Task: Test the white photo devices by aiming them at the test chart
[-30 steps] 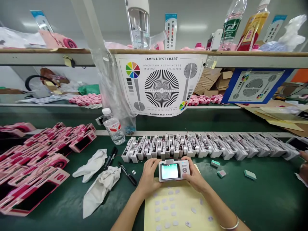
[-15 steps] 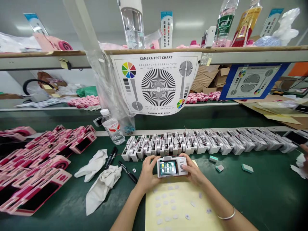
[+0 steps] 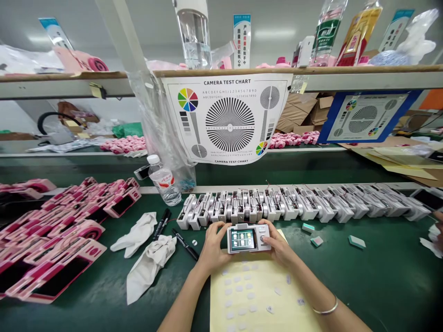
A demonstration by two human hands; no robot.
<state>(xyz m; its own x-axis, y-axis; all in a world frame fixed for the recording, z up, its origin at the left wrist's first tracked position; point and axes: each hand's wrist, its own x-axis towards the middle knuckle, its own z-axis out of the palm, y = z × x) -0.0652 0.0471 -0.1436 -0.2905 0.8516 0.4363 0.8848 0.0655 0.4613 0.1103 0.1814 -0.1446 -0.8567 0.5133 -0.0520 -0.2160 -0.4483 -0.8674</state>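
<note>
A small white digital camera (image 3: 248, 238) is held up between my two hands, its lit screen facing me with a menu of icons. My left hand (image 3: 213, 246) grips its left end, fingers along the top. At the other end, my right hand (image 3: 277, 243) closes round the camera, thumb on the round button pad. Under the hands lies a yellow sheet (image 3: 256, 295) dotted with small pale stickers. Just behind stands a long row of white camera bodies (image 3: 256, 205) with bare circuit parts and thin wires showing.
Pink cameras (image 3: 58, 244) are piled at left. White cloths (image 3: 148, 265), black markers (image 3: 187, 245) and a water bottle (image 3: 164, 180) lie or stand nearer. Small green-white blocks (image 3: 356, 242) sit at right. A test chart (image 3: 230, 121) hangs ahead. Another person's hand (image 3: 439, 228) shows at the right edge.
The highlight on the camera's menu has moved from the upper left icon to the upper right one. Both hands keep their hold; the view has shifted slightly.
</note>
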